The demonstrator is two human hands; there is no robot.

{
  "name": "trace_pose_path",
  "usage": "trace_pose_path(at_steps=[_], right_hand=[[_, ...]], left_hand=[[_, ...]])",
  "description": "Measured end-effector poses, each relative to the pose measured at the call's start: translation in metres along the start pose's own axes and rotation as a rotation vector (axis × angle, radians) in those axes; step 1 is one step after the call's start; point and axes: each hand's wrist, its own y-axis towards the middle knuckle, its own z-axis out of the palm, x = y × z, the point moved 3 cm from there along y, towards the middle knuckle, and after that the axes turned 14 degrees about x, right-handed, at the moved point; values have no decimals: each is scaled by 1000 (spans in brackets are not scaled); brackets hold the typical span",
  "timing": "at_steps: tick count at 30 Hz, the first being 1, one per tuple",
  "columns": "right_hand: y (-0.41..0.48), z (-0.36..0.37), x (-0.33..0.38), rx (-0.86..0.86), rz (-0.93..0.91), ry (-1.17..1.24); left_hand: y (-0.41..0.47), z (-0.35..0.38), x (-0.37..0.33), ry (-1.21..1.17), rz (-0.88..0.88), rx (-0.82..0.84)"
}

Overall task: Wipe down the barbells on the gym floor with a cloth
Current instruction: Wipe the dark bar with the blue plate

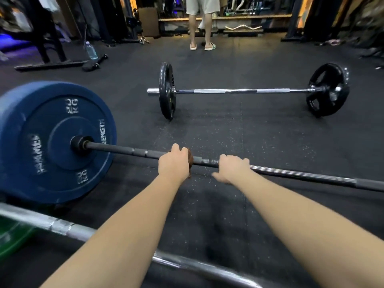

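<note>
A dark barbell [128, 151] with a blue bumper plate [52, 140] lies across the rubber floor in front of me. My left hand [173, 163] grips its shaft through a brown cloth [190, 157], of which only an edge shows beside my fingers. My right hand [231, 168] rests on the same shaft just to the right, fingers curled over the top and thumb out toward me. A chrome barbell [239, 91] with black plates lies farther off. A third silver bar [68, 228] runs below my forearms.
A person in shorts and slides [202, 28] stands at the back by a shelf. A water bottle [91, 49] and a small handle sit at the left near a black rack base [49, 65]. A green plate [12, 238] shows at the lower left edge.
</note>
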Motion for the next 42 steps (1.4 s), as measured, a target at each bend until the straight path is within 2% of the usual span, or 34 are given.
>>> trace_pose_path(at_steps=[2, 5, 8, 14, 18, 22, 25, 26, 29, 35, 39, 42], right_hand=[[5, 8, 21, -110, 21, -29], [6, 12, 12, -255, 7, -47], [8, 11, 6, -178, -42, -28], [12, 16, 9, -211, -36, -29], [11, 14, 9, -197, -25, -28], [11, 14, 9, -195, -17, -28], [10, 13, 6, -179, -26, -16], [10, 13, 6, -166, -30, -17], [10, 13, 6, -178, -36, -21], [12, 16, 10, -215, -20, -47], [10, 16, 11, -215, -1, -49], [9, 16, 12, -214, 10, -52]], left_hand=[[0, 3, 1, 3, 21, -33], [6, 6, 12, 13, 70, -30], [12, 10, 39, 42, 123, -33], [13, 30, 59, 5, 77, -132], [-2, 33, 27, -5, 27, -194], [-20, 37, -47, -23, 211, -193], [-18, 22, -72, -153, 153, -138], [-16, 21, -69, -151, 159, -111], [-15, 27, -33, -116, 152, -174], [1, 38, 64, -189, -37, -185], [-4, 35, 51, -275, -77, -164], [-12, 31, 15, -254, 8, -145]])
